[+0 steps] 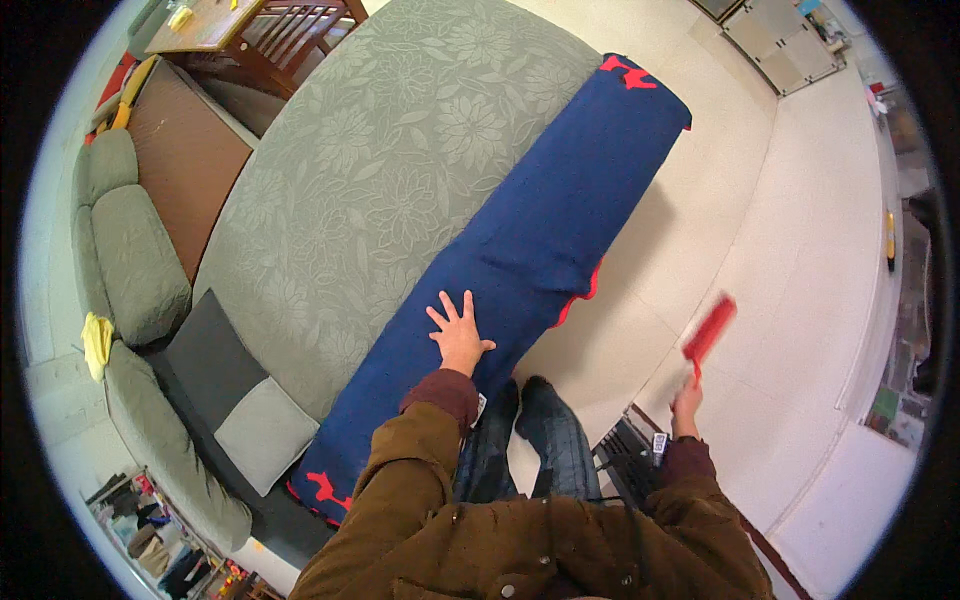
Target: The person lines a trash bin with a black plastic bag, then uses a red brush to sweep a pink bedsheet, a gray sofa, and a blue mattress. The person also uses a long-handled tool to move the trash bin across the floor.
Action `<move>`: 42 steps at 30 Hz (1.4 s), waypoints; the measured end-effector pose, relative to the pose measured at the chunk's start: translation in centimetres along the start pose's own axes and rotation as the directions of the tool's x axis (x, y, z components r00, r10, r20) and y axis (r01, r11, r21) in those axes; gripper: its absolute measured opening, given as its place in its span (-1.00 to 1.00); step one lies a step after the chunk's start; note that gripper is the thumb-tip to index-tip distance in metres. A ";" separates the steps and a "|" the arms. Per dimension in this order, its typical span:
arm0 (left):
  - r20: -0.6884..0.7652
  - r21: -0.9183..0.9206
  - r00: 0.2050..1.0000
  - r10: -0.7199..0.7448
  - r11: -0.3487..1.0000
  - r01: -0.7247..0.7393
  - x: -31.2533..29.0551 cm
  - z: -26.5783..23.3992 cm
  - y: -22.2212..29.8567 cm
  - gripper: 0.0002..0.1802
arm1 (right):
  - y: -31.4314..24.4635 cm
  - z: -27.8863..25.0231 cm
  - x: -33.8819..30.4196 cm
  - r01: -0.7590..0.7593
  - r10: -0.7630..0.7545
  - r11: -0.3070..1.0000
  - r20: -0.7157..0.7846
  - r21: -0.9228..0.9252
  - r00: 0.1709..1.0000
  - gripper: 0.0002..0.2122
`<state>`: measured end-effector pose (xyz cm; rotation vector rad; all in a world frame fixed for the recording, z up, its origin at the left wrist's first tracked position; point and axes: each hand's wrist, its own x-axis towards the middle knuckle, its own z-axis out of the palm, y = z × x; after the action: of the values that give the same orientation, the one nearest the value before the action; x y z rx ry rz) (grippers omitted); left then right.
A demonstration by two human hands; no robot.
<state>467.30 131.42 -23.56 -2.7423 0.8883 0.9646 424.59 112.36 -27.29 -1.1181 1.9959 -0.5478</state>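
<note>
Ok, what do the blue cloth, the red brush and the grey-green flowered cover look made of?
Blue cloth: probably fleece or soft knit; matte, softly creased.
Red brush: likely plastic, going by its even bright colour; blur hides its finish.
Grey-green flowered cover: woven-looking fabric, matte, with a raised-looking pattern; exact fibre unclear.

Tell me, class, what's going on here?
A person's left hand is spread on a navy cloth with red shapes, which lies along the edge of a grey-green patterned couch seat. Their right hand grips a red brush by its handle, out to the right, apart from the cloth; the brush is blurred. A pale grey cushion lies at the left.
</note>
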 end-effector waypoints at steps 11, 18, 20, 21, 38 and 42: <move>0.094 0.071 0.991 -0.096 0.993 0.089 2.3 1.6 2.2 0.28 | -16.1 31.3 -10.3 0.788 -0.332 0.575 0.816 -0.222 0.472 -0.61; 0.154 0.127 0.973 -0.171 0.980 0.152 3.1 1.0 3.5 0.29 | -10.6 10.6 17.0 0.173 -0.170 0.985 0.284 0.016 0.944 -0.71; 0.175 0.135 0.963 -0.206 0.974 0.184 3.4 0.6 3.9 0.34 | -8.7 1.8 23.0 -0.063 0.098 0.946 -0.097 0.318 0.990 -0.72; 0.180 0.147 0.959 -0.219 0.970 0.194 3.5 0.5 4.1 0.34 | -8.6 -1.5 24.9 -0.302 0.372 0.877 -0.131 0.373 0.919 -0.72; 0.289 0.019 0.847 -0.446 0.887 0.461 6.9 2.8 6.2 0.44 | -28.8 29.2 13.8 0.839 -0.421 0.530 0.821 -0.123 0.386 -0.58; 0.276 0.012 0.857 -0.436 0.893 0.451 6.9 2.4 6.1 0.42 | -23.1 14.8 30.4 0.531 -0.308 0.702 0.470 -0.475 0.827 -0.62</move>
<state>466.96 123.62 -29.02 -2.5826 0.1685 1.2275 438.68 74.38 -33.38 -1.9503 1.5994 0.0993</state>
